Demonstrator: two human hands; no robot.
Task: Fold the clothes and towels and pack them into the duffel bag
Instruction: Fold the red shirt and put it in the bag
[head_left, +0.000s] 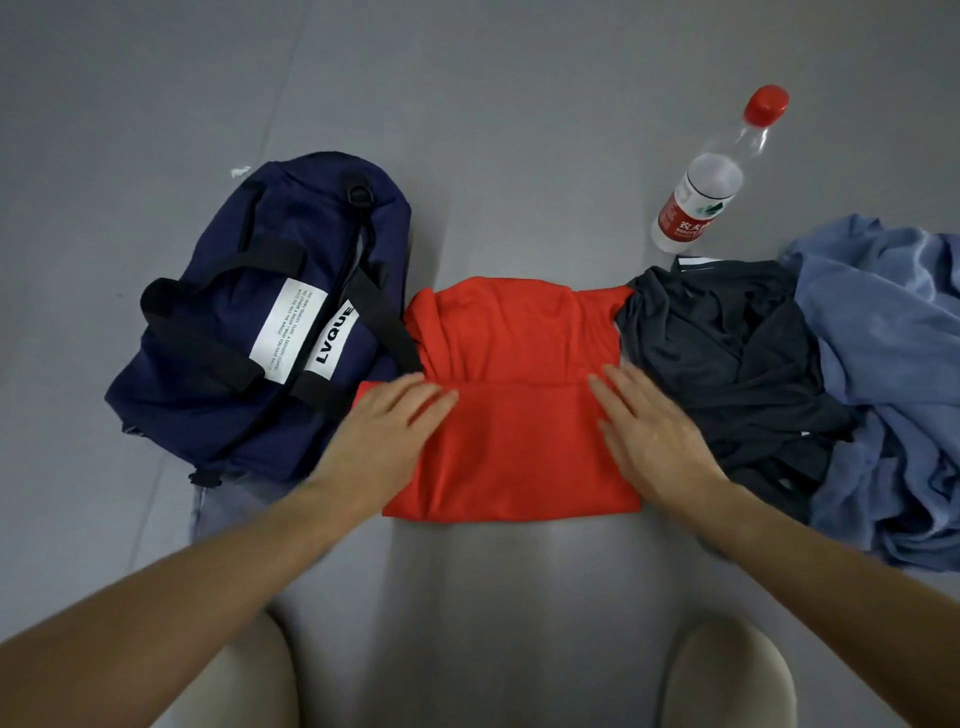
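Note:
A red garment (514, 415) lies partly folded on the grey floor in front of me, its near half doubled over the far half. My left hand (387, 431) presses flat on its left edge with straight fingers. My right hand (649, 431) lies flat on its right edge. A navy duffel bag (249, 322) with black straps and white labels sits to the left, touching the red garment. A crumpled dark grey garment (727, 353) lies to the right, and a light blue cloth (893, 374) is heaped beyond it.
A clear water bottle (711, 182) with a red cap and red label stands on the floor behind the dark garment. My knees in beige trousers (727, 680) show at the bottom edge. Grey floor (467, 130) stretches beyond the items.

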